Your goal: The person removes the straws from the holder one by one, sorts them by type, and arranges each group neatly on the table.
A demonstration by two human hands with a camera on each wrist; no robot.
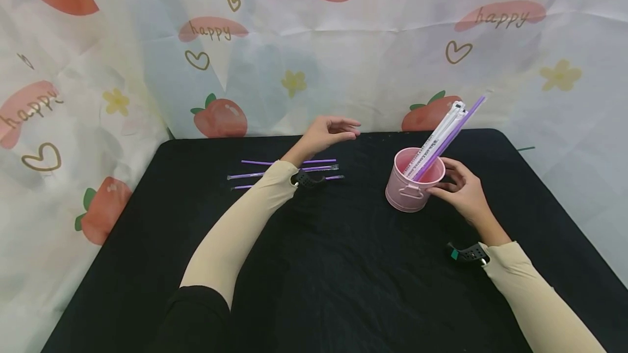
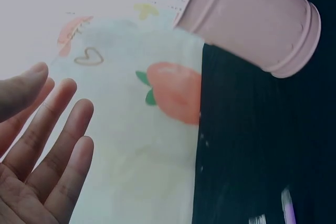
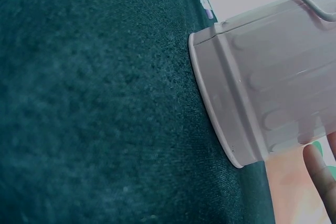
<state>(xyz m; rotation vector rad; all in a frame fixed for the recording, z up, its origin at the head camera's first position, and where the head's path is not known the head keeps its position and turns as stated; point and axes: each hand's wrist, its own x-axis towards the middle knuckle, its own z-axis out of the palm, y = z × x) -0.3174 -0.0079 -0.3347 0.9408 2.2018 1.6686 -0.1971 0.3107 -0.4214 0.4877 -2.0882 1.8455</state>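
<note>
A small pink bucket stands upright on the black table at the right, with several straws in clear and white wrappers leaning out of it. My right hand holds the bucket by its right side, thumb near the front handle and fingers behind; in the right wrist view, fingertips touch its wall. My left hand hangs in the air left of the bucket, fingers loosely extended and holding nothing. Three purple straws lie beneath the left forearm, which hides their middles.
Behind the black tablecloth hangs a pale curtain printed with fruit, hearts and flowers. More of this cloth hangs at the left side. A dark strap sits on the left wrist, another strap on the right.
</note>
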